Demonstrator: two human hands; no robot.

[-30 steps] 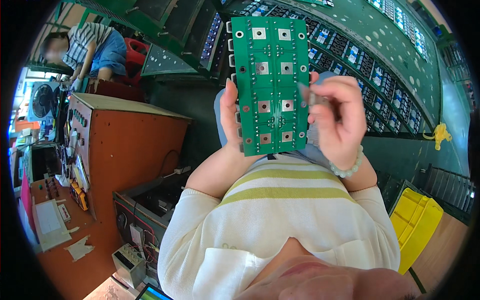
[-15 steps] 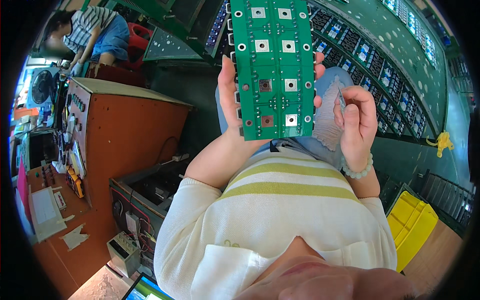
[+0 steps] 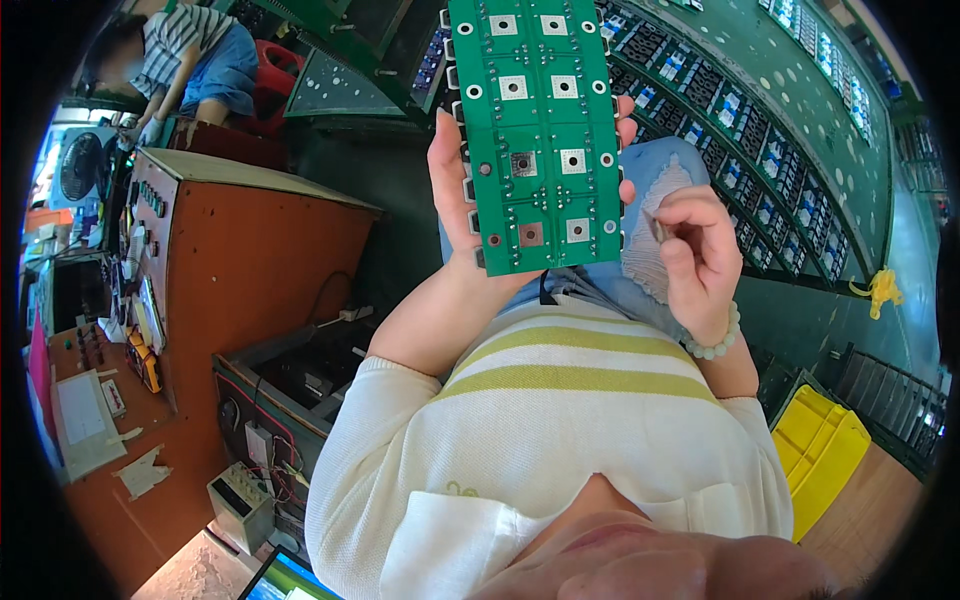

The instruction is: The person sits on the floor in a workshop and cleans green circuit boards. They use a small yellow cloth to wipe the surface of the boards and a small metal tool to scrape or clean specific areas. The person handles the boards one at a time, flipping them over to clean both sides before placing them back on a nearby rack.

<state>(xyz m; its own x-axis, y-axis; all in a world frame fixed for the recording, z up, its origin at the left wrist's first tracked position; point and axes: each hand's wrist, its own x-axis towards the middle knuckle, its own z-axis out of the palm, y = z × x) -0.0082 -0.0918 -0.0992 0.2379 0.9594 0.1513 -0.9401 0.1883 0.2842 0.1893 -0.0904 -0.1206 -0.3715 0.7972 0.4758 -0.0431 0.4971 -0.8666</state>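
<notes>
left hand (image 3: 458, 205) grips circuit board (image 3: 541, 130); right hand (image 3: 700, 258), pinching small piece (image 3: 658, 228), has withdrawn slightly.

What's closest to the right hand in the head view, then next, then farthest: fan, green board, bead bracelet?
From the right hand:
1. Bead bracelet: around its wrist.
2. Green board: to its left, in the left hand.
3. Fan: far left.

Green circuit board (image 3: 540, 136) in left hand (image 3: 458, 195)
</notes>
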